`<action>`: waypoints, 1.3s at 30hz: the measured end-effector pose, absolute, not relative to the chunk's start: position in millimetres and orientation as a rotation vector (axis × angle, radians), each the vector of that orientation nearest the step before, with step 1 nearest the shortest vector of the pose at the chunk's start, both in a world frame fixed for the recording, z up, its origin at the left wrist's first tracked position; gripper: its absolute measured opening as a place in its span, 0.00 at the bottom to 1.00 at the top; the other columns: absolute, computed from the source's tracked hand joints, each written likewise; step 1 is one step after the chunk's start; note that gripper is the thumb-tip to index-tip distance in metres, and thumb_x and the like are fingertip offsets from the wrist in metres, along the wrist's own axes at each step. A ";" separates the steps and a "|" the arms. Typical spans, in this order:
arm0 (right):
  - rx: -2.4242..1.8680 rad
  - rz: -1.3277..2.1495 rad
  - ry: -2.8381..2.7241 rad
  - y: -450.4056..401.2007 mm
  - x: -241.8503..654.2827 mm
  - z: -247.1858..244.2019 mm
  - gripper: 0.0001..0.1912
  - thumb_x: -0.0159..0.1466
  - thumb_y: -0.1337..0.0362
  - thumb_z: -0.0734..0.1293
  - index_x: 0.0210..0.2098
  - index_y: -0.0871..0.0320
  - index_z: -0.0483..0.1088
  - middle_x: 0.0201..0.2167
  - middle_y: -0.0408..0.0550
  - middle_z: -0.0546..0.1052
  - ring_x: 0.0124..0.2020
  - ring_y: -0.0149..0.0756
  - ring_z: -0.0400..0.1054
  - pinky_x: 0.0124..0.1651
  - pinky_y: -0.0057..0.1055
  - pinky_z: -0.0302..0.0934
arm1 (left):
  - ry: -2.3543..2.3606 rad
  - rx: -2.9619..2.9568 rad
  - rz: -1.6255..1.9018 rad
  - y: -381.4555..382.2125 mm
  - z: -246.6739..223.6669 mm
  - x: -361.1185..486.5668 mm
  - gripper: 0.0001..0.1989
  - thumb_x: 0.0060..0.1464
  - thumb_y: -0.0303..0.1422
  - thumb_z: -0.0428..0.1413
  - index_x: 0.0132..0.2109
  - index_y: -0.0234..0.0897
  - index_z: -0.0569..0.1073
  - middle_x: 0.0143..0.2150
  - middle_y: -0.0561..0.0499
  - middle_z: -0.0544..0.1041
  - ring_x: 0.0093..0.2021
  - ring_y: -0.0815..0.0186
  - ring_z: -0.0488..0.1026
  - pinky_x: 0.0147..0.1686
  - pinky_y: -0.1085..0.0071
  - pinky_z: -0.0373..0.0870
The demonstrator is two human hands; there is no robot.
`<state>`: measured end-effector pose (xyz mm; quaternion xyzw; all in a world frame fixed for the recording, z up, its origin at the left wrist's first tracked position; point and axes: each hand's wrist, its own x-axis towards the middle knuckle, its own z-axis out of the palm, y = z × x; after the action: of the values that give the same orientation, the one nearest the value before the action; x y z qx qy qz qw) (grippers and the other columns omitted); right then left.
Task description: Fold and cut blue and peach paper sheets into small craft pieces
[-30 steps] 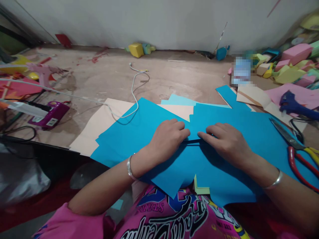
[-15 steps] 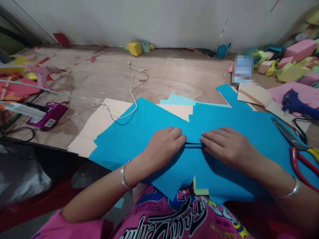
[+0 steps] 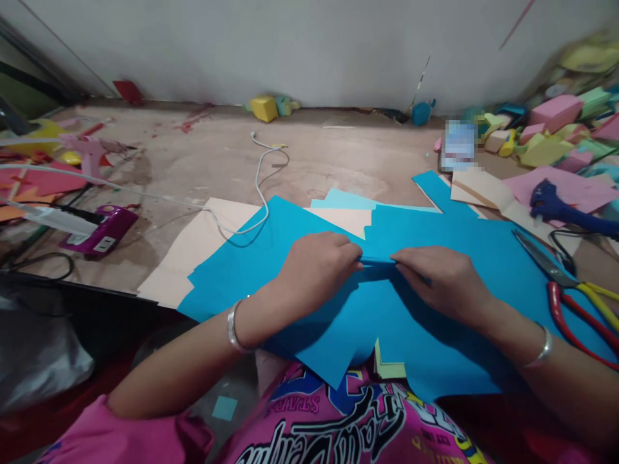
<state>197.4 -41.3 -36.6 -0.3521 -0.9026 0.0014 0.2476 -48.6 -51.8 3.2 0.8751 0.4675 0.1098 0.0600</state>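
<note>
1. Pinching the left end of the blue strip (image 3: pixel 378 261), the left hand (image 3: pixel 320 263) has thumb and fingers drawn together.
2. Gripping its right end, the right hand (image 3: pixel 442 278) is likewise closed, thumb against fingers; a short length of strip shows between them.
3. Just one strip is held, above the blue sheets (image 3: pixel 258 254), of which at least two show; whether it touches them I cannot tell.
4. One pair of scissors (image 3: pixel 555 272) lies right of the strip, partly spread.
5. Two glue guns: one blue gun (image 3: pixel 551 203), right of the strip and farther back; one pink gun (image 3: pixel 88 152), far to its left.
6. One white cable (image 3: pixel 258 183) and one purple socket (image 3: pixel 107 229), both left of the strip.
7. One yellow block (image 3: pixel 264 109) stands on the bench (image 3: pixel 329 158), well beyond the strip.
</note>
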 end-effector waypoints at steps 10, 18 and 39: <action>-1.288 -0.468 -2.309 10.8 162.5 20.2 0.14 0.66 0.67 0.59 0.30 0.59 0.75 0.27 0.55 0.76 0.30 0.44 0.69 0.31 0.39 0.53 | 0.945 0.758 1.219 15.3 6.8 1.6 0.15 0.52 0.40 0.63 0.32 0.35 0.67 0.32 0.50 0.74 0.37 0.69 0.74 0.42 0.69 0.71; -0.812 -0.610 -2.453 -2.2 127.5 -28.5 0.10 0.68 0.69 0.60 0.41 0.61 0.74 0.36 0.55 0.78 0.39 0.43 0.70 0.40 0.41 0.59 | 1.103 0.930 1.247 20.6 -14.9 -10.2 0.07 0.52 0.28 0.54 0.41 0.38 0.70 0.28 0.55 0.71 0.28 0.71 0.69 0.29 0.75 0.65; -0.497 0.170 -2.137 12.3 161.2 -15.9 0.11 0.65 0.73 0.63 0.42 0.53 0.72 0.47 0.52 0.73 0.47 0.40 0.69 0.44 0.38 0.68 | 0.971 2.044 0.936 13.4 -34.5 -24.3 0.05 0.52 0.25 0.54 0.37 0.35 0.74 0.35 0.51 0.78 0.34 0.65 0.72 0.35 0.70 0.64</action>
<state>161.2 12.3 -15.9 -0.2013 -0.8656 0.0689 0.4533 -24.3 13.4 -34.5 0.7851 0.3730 0.3595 0.3394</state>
